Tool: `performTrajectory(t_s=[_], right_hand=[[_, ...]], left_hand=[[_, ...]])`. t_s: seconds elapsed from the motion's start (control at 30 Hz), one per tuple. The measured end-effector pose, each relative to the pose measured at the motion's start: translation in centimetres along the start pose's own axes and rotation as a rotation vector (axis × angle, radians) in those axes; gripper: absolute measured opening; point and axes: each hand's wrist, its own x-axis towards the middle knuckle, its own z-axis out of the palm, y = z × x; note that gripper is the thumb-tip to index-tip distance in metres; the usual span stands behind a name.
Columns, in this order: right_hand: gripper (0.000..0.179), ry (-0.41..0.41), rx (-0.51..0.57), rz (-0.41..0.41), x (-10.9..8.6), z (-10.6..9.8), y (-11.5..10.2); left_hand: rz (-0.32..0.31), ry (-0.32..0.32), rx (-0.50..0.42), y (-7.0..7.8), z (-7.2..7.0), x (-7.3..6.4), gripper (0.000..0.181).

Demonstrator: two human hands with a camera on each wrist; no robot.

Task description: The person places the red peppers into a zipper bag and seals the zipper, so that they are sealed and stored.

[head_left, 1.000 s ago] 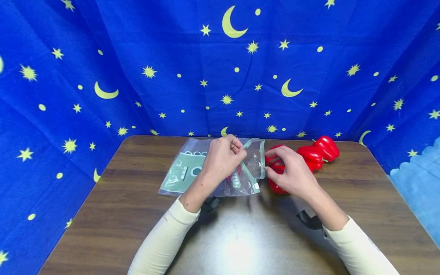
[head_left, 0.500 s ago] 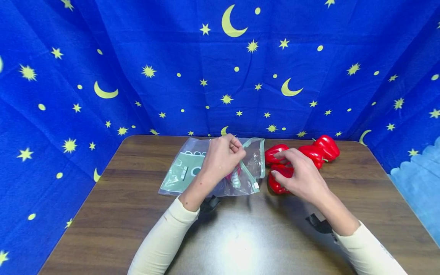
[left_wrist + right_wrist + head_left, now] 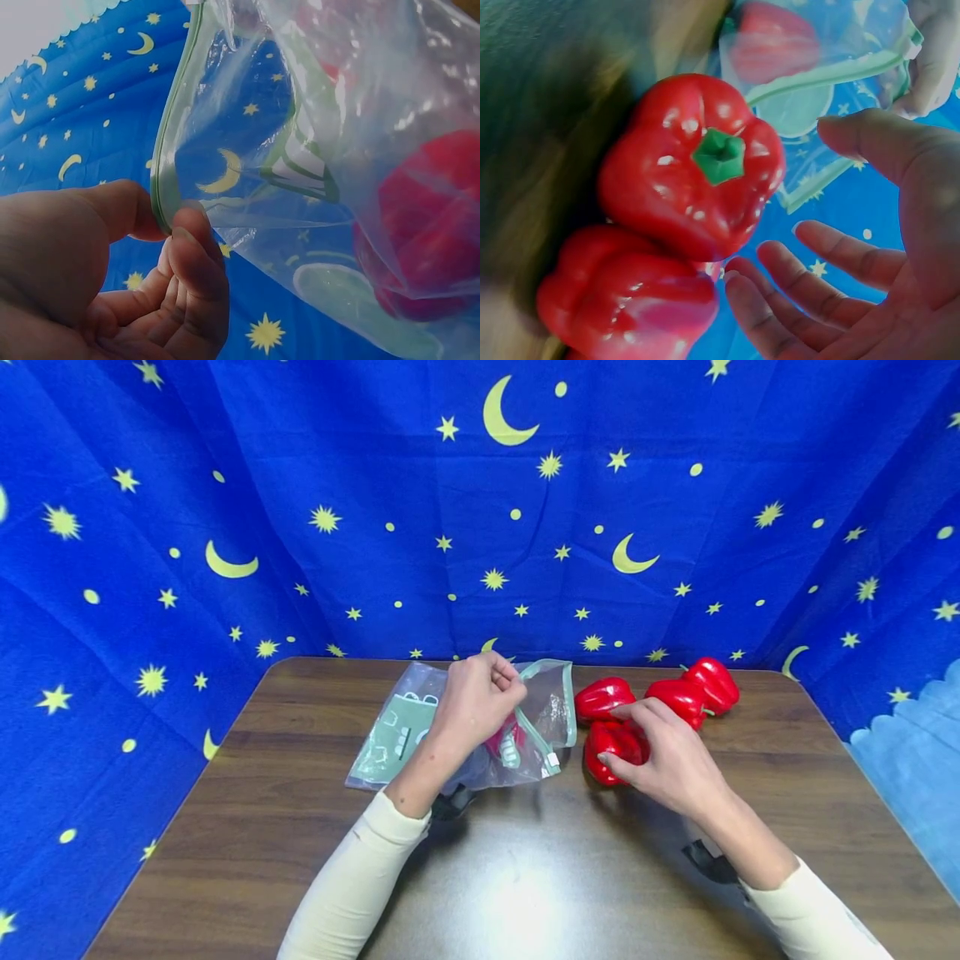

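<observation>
while pinching the bag (image 3: pixel 552 706) by the rim with left hand (image 3: pixel 478 697) and holding empty right hand (image 3: pixel 673 758) spread by the nearest pepper (image 3: pixel 609 750), right of the bag, might nudge that slick pepper into rolling

No legible text or numbers.

I wore close-fitting, lightly creased cream sleeves (image 3: pixel 348 885); a black strap (image 3: pixel 452 802) showed by my left cuff (image 3: pixel 407 818), a second black strap (image 3: pixel 708 862) by my right cuff (image 3: pixel 772 883).
</observation>
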Motion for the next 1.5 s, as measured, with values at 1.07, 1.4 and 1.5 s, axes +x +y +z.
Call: performTrajectory(t_s=[1.07,1.4,1.5], right_hand=[[0.088,-0.2,-0.12,-0.131,-1.1,2.1,0.4],[0.082,-0.183,-0.103,-0.125,-1.2,2.6,0.5],[0.078,-0.175,-0.099,-0.133,-1.2,2.7,0.5]], left_hand=[[0.013,0.004,0.025,-0.6,-1.6,0.4,0.005],[0.002,-0.079,0.036,-0.8,-2.2,0.1,0.004],[0.001,-0.114,0.035,-0.8,-2.5,0.1,0.004]])
